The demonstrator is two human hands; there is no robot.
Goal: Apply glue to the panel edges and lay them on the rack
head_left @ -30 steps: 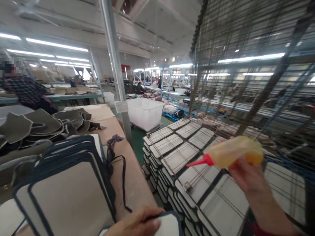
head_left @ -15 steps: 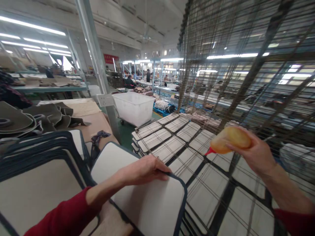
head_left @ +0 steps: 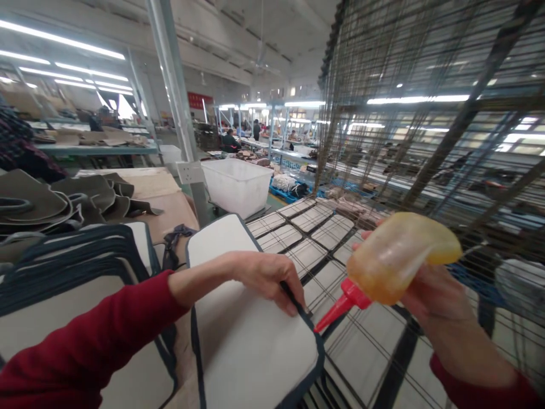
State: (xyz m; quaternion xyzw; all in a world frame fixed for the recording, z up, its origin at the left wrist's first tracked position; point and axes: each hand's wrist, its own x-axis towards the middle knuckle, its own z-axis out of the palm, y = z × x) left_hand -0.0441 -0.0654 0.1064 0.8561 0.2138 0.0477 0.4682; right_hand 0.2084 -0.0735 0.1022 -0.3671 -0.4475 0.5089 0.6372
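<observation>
My left hand (head_left: 270, 278) pinches the far edge of a white panel (head_left: 247, 341) with dark blue edging and rounded corners. The panel lies tilted in front of me, its lower end out of view. My right hand (head_left: 434, 295) is closed round a soft squeeze bottle (head_left: 395, 255) of amber liquid, probably glue. Its red nozzle (head_left: 338, 309) points down and left, with the tip at the panel's dark edging near the right corner; whether it touches, I cannot tell. Some right-hand fingers are hidden behind the bottle.
A stack of similar edged panels (head_left: 85, 261) stands at left, with grey-brown cut pieces (head_left: 93, 196) behind it. Wire drying racks (head_left: 323, 238) holding white panels lie at right, more racks rising above. A white bin (head_left: 238, 184) and metal post (head_left: 174, 85) stand beyond; people work far back.
My right hand has brought the bottle left and nearer, so its nozzle now meets the panel's edge. The panel has turned slightly in my left hand, and the view has shifted a little.
</observation>
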